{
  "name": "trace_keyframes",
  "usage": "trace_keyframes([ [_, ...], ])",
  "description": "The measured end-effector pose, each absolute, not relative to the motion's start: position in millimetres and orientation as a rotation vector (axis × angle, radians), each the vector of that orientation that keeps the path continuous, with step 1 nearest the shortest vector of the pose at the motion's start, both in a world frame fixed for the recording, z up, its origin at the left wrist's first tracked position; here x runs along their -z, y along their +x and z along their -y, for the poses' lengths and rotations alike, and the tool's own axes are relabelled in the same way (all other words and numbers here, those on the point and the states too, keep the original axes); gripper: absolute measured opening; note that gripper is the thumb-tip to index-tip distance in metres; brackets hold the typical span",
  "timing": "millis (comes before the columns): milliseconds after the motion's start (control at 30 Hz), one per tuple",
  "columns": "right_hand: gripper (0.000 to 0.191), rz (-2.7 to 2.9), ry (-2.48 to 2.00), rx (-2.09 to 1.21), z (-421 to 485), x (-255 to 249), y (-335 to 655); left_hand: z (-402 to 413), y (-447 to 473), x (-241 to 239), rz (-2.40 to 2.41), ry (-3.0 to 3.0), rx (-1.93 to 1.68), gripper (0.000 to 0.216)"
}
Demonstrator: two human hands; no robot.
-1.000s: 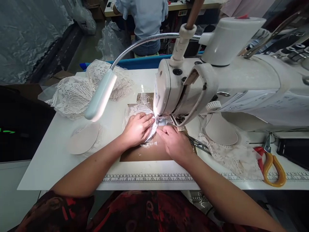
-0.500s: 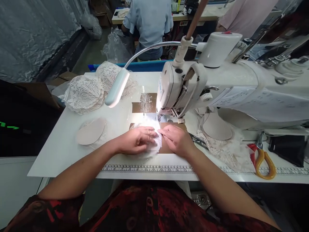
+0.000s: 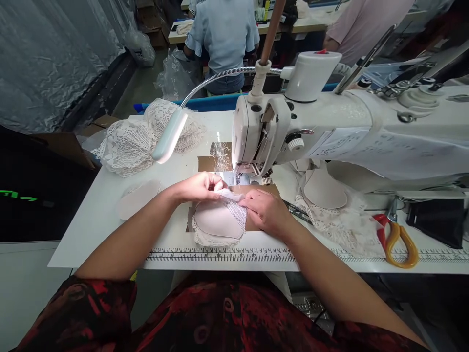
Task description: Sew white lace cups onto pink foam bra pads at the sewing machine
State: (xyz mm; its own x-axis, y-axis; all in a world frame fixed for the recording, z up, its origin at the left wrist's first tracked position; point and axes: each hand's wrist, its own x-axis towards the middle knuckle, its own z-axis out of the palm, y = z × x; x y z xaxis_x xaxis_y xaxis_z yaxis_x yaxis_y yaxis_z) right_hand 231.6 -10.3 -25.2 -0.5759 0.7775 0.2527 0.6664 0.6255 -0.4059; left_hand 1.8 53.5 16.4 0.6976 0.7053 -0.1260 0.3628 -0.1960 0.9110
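Note:
A pale padded cup edged with white lace lies in front of the white sewing machine, its inner side facing up. My left hand pinches the lace at the cup's top edge, fingers closed. My right hand grips the cup's right edge, fingers curled over the lace. Both hands sit just short of the needle area, on a brown taped patch of the table.
A heap of white lace pieces and one bare cup lie at the left. A gooseneck lamp hangs over them. More cups and lace and orange-handled scissors lie at the right. A ruler strip runs along the front edge. Two people work behind.
Both hands pulled the lace cup away from the needle toward me and turned it over, so its padded inner side faces up.

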Motion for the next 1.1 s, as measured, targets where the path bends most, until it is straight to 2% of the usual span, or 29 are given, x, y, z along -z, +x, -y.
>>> trace_keyframes([
  [67,0.025,2.44,-1.137,-0.375,10,26,232,-54,-2,-15,-0.818,1.605,-0.498,0.04],
  [167,0.024,2.442,-1.147,-0.376,10,25,232,-55,-12,-11,-0.972,1.567,-0.754,0.04],
  [300,0.025,2.442,-1.165,-0.375,12,24,232,-43,-20,-16,-1.274,1.872,-1.025,0.013],
  [367,0.024,2.437,-1.172,-0.368,13,23,232,-30,-16,-18,-1.277,2.039,-0.944,0.007],
  [533,0.027,2.369,-1.276,-0.295,13,20,231,-6,14,-6,-0.953,2.546,-0.398,0.025],
  [700,0.043,2.505,-1.445,-0.144,12,18,227,-9,27,2,-0.978,2.71,-0.304,0.034],
  [900,0.038,2.518,-1.508,-0.081,13,22,224,-15,25,1,-1.092,2.728,-0.218,0.041],
  [1100,0.036,2.484,-1.538,-0.04,12,23,223,-30,23,7,-0.94,2.795,-0.205,0.045],
])
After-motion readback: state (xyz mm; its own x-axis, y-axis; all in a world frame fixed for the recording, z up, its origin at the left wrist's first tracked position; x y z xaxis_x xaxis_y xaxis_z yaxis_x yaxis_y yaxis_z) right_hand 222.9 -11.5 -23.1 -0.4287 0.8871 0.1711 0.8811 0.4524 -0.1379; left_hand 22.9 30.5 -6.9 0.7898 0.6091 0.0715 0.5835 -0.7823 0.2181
